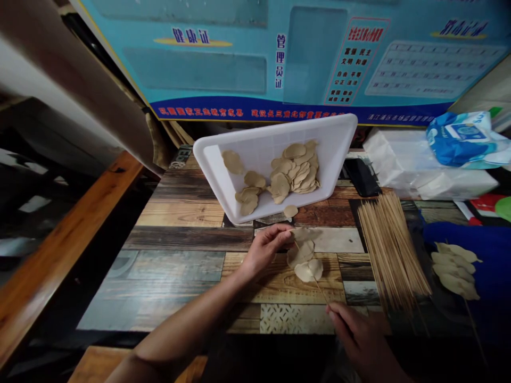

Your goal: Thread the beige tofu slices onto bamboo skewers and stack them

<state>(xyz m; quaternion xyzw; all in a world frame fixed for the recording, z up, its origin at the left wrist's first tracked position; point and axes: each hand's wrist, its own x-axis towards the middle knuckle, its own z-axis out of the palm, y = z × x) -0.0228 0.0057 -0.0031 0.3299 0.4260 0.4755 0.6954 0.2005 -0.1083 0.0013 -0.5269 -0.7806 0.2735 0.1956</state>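
Note:
My right hand (353, 327) grips the lower end of a thin wooden skewer (320, 290) near the table's front edge. Several flat beige slices (302, 254) are threaded along the skewer's upper part. My left hand (270, 246) pinches a slice at the skewer's far end, its fingers closed on it. Just beyond that hand, a loose slice (291, 211) lies by the rim of a white plastic tray (207, 159). The tray is tilted up towards me, with a heap of the same slices (295, 173) inside.
To the right lies a bundle of bare skewers (393, 250). Beyond it, a finished-looking skewer of slices (455, 270) rests on blue material (489, 250). A black phone (362, 176), white packages (399, 159) and a blue wipes pack (459, 139) stand behind. A blue board (207, 69) rises at the back.

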